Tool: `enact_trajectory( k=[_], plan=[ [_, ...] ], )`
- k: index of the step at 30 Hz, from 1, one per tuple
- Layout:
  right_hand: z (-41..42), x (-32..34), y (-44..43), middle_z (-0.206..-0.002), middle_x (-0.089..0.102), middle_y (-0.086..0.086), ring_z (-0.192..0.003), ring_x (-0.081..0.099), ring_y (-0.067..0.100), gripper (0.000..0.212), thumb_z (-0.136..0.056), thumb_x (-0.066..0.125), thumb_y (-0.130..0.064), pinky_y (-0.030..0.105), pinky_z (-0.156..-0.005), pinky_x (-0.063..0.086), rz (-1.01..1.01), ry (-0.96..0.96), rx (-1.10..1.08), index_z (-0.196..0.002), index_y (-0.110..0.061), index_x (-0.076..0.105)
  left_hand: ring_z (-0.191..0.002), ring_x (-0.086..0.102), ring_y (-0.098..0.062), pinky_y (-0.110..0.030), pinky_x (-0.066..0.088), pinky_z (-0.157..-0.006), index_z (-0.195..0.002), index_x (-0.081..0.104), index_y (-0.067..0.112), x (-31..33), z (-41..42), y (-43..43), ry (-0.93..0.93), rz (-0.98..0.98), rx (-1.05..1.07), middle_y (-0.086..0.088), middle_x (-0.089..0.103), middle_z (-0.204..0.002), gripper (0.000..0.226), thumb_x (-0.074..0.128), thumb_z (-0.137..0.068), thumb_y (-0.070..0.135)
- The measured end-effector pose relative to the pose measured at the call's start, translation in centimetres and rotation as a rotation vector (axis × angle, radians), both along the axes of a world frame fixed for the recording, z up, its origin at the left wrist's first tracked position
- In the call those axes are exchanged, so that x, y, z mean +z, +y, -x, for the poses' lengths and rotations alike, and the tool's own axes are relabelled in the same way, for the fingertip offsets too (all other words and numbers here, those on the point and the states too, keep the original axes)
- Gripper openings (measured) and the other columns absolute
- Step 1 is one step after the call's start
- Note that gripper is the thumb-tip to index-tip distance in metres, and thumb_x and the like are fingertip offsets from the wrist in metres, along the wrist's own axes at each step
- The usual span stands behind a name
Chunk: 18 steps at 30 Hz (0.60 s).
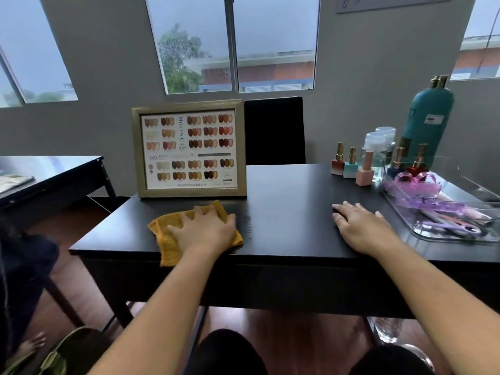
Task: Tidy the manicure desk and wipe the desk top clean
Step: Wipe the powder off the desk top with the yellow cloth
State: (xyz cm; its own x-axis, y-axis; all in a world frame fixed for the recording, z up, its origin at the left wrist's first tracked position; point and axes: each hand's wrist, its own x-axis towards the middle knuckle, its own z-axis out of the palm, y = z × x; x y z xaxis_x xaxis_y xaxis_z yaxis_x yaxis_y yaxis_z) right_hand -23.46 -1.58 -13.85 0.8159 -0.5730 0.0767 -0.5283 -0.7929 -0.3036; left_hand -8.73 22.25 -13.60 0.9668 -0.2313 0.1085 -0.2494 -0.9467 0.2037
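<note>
A yellow-orange cloth (167,234) lies on the black desk top (284,212) near its front left edge, one corner hanging over the edge. My left hand (205,230) presses flat on the cloth with its fingers spread. Flat on the bare desk to the right rests my right hand (359,228), fingers straight, holding nothing. It lies just left of a clear tray (405,217) that holds purple manicure tools.
A framed nail colour chart (189,148) stands at the desk's back left. Several nail polish bottles (351,165), clear jars and a tall teal bottle (427,123) stand at the back right. A black chair back (274,129) rises behind the desk. Another table (48,171) is to the left.
</note>
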Motion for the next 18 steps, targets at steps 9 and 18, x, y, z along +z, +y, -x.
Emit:
enact_trajectory(
  k=[9, 18],
  plan=[
    [0.3, -0.2, -0.4, -0.157, 0.02, -0.006, -0.145, 0.016, 0.015, 0.046, -0.1, 0.024, -0.038, 0.043, -0.115, 0.011, 0.018, -0.006, 0.014, -0.145, -0.031, 0.03, -0.135, 0.036, -0.009, -0.043, 0.027, -0.11, -0.136, 0.04, 0.039, -2.1, 2.2, 4.7, -0.348, 0.038, -0.472, 0.015, 0.043, -0.143, 0.062, 0.012, -0.086, 0.061],
    [0.2, -0.1, 0.0, -0.157, 0.02, -0.005, -0.145, 0.016, 0.016, 0.047, -0.1, 0.024, -0.04, 0.043, -0.116, 0.012, 0.033, 0.004, 0.003, -0.145, -0.031, 0.031, -0.12, 0.055, -0.026, -0.042, 0.044, -0.098, -0.126, 0.058, 0.029, -2.3, -3.4, 14.0, -0.438, 0.048, -0.359, 0.0, 0.061, -0.127, 0.072, 0.008, -0.087, 0.065]
  ],
)
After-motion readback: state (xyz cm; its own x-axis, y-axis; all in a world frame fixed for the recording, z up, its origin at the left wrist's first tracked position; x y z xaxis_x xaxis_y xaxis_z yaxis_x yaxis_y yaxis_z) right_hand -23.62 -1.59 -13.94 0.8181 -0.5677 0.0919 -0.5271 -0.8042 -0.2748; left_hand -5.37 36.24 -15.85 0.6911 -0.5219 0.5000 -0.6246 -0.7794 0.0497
